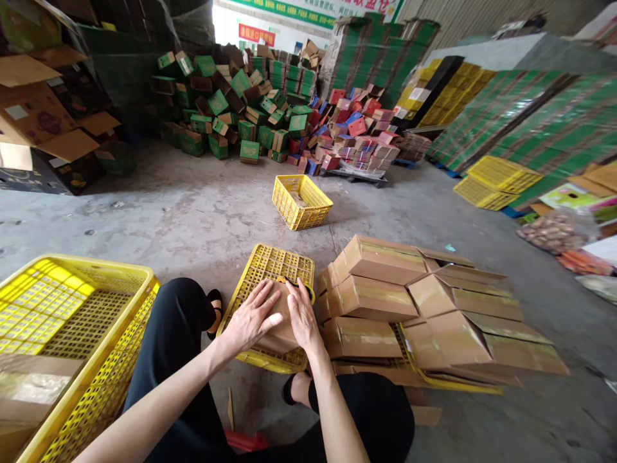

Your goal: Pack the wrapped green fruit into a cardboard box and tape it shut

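A yellow plastic crate (277, 257) stands between my knees, its lattice face up. On it lies a piece of brown cardboard (281, 335), partly covered by my hands. My left hand (255, 319) rests over the cardboard's left side, fingers stretched and thumb pointing right. On the right side, my right hand (303, 318) lies flat with its fingers extended forward. Just beyond the cardboard, by my right fingertips, is a small black and yellow tool (284, 280) whose kind I cannot make out. Neither hand grips anything.
Folded cardboard boxes (380, 257) are stacked at my right. A large yellow crate (139, 276) holding cardboard stands at my left. Ahead on the floor sits a smaller yellow crate (308, 215). Green boxes (248, 151) and red boxes (357, 125) are heaped farther back.
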Demonstrator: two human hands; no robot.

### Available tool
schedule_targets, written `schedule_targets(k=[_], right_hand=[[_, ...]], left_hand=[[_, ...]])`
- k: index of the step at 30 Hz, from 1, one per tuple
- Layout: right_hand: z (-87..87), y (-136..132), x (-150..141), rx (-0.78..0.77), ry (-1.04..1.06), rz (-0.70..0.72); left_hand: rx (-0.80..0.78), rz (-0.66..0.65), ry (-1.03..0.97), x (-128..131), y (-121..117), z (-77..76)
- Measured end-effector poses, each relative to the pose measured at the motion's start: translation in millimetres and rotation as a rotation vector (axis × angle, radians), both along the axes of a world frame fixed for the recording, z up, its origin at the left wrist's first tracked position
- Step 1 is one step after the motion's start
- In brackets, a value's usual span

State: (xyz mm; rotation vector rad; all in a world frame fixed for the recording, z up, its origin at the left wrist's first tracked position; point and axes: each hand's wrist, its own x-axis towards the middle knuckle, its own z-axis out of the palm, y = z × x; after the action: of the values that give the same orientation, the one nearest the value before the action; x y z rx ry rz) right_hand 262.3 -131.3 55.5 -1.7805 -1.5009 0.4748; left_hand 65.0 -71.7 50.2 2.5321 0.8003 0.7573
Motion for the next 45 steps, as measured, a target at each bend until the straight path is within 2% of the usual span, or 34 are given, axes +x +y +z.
schedule_targets(k=[5, 9, 13, 17, 23, 30, 32, 38, 42, 45], right_hand=[[-12.9, -9.9, -4.0, 0.032, -0.072, -0.121], [-16.7, -32.5, -18.0, -0.021, -0.157, -0.14], [-12.7, -59.5, -35.9, 0.014, -0.211, -0.073], [-8.2, -77.8, -48.6, 0.022, -0.323, -0.115], [-7.5, -90.6, -55.0, 0.087, -0.359, -0.145], [-29.4, -97.5, -70.7, 0.167, -0.426, -0.278], [-32.3, -99.1, -73.0, 0.206, -0.46, -0.273], [-21.8, -104.9, -67.0, 0.335, -0.54, -0.112], [-8.9, -102.5, -66.7, 0.389, -0.446, -0.048], [-0.2, -93.6, -65.9, 0.411, -0.396, -0.047]], left_hand=[[0.013, -0.047, -0.028, 7.3, 10.8, -5.6], [0.006, -0.042, -0.019, -9.0, 1.0, -7.4], [-0.014, -0.046, 0.001, -24.9, -11.4, -2.3], [0.007, -0.089, 0.042, -29.5, -25.5, 0.9], [0.013, -0.166, 0.065, -30.4, -40.3, 6.2], [-0.035, -0.22, 0.065, -32.3, -47.0, 10.3], [-0.045, -0.247, 0.061, -34.0, -48.9, 11.5], [-0.09, -0.28, -0.008, -37.7, -55.9, 26.6], [-0.1, -0.264, -0.087, -32.4, -59.5, 35.9], [-0.086, -0.203, -0.114, -25.3, -55.2, 34.7]])
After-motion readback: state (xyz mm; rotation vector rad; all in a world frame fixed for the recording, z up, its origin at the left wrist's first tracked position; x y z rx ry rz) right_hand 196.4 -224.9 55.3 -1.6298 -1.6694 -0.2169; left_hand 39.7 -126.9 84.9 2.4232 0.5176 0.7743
